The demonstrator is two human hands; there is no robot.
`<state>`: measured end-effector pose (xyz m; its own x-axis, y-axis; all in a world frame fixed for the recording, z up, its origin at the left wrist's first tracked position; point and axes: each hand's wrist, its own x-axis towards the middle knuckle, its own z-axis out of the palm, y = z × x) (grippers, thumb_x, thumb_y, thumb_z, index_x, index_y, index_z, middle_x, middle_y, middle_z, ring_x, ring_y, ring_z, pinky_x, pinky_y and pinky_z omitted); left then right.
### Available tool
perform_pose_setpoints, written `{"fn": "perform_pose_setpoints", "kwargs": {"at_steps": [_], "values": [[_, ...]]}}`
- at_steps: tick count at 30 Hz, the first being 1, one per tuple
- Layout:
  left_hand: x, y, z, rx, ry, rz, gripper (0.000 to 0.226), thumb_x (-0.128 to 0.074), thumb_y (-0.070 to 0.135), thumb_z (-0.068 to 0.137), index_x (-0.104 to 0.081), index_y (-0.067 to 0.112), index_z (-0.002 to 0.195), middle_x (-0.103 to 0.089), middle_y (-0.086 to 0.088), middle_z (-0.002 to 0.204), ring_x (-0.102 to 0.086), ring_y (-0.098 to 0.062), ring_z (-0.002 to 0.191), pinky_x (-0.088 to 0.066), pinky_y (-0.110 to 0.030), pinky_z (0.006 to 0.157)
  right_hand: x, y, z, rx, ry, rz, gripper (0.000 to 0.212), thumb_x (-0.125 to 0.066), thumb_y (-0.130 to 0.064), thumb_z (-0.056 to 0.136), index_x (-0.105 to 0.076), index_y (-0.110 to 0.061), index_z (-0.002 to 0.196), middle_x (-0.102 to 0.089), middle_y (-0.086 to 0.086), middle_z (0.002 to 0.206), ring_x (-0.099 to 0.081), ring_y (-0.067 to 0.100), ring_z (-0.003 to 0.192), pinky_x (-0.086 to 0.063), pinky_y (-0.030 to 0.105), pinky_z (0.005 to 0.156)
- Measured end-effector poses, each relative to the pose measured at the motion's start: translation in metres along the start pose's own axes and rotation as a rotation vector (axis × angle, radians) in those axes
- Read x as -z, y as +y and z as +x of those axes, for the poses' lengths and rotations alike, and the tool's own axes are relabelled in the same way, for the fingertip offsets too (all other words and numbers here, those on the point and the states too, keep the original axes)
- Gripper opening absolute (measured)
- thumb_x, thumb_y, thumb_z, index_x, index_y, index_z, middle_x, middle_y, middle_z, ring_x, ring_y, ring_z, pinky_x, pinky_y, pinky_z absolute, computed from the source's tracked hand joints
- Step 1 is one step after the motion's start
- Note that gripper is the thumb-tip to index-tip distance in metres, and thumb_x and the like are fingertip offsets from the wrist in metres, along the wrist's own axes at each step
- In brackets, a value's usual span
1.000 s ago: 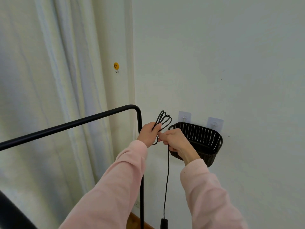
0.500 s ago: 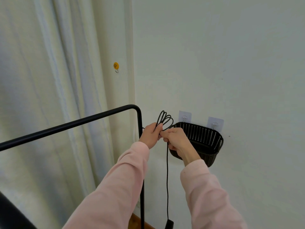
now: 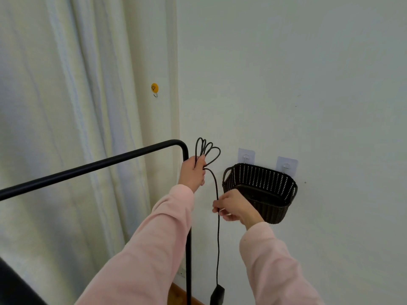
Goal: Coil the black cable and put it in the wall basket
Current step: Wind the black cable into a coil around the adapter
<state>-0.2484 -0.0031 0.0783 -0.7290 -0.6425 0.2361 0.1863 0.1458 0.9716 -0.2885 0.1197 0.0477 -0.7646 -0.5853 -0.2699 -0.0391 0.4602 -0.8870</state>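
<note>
I see the left hand (image 3: pixel 193 172) gripping thin rounded loops of the black cable (image 3: pixel 218 238) beside a matte metal rail (image 3: pixel 110 160), the right hand (image 3: pixel 233 208) pinching its hanging strand just before the woven basket (image 3: pixel 259 177) on the pale wall (image 3: pixel 286 84).

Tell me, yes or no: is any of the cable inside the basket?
No: the cable is looped in the left hand and hangs down through the right hand, beside the basket.

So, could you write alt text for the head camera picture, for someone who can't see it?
A person in pink sleeves holds a black cable: the left hand grips several loops, the right hand pinches the length hanging below. A dark wall basket hangs behind the right hand.
</note>
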Motion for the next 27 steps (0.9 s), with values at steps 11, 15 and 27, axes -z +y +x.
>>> {"fn": "perform_pose_setpoints", "kwargs": {"at_steps": [11, 15, 27], "values": [[0.0, -0.011, -0.001, -0.086, -0.021, 0.137, 0.037, -0.042, 0.026, 0.096, -0.034, 0.016, 0.06, -0.032, 0.0, 0.052, -0.025, -0.016, 0.047, -0.024, -0.027, 0.048, 0.006, -0.023, -0.002, 0.151, 0.203, 0.702, 0.021, -0.054, -0.01, 0.091, -0.062, -0.005, 0.071, -0.05, 0.003, 0.057, -0.04, 0.004, 0.034, -0.033, 0.014, 0.033], [-0.005, -0.013, -0.006, -0.115, -0.061, 0.189, 0.037, -0.042, 0.029, 0.096, -0.04, 0.014, 0.063, -0.036, 0.001, 0.052, -0.03, -0.016, 0.048, -0.028, -0.028, 0.05, 0.003, -0.035, -0.007, 0.151, 0.207, 0.856, 0.026, -0.054, -0.015, 0.093, -0.06, -0.005, 0.069, -0.049, 0.002, 0.056, -0.037, 0.008, 0.042, -0.031, 0.013, 0.033], [-0.008, -0.015, -0.011, -0.173, -0.069, 0.257, 0.036, -0.044, 0.025, 0.095, -0.038, 0.019, 0.06, -0.042, 0.002, 0.058, -0.037, -0.013, 0.054, -0.032, -0.025, 0.055, 0.0, -0.052, -0.007, 0.174, 0.136, 1.178, 0.019, -0.055, -0.001, 0.091, -0.056, -0.001, 0.072, -0.051, 0.008, 0.066, -0.053, 0.005, 0.036, -0.048, 0.014, 0.04]]}}
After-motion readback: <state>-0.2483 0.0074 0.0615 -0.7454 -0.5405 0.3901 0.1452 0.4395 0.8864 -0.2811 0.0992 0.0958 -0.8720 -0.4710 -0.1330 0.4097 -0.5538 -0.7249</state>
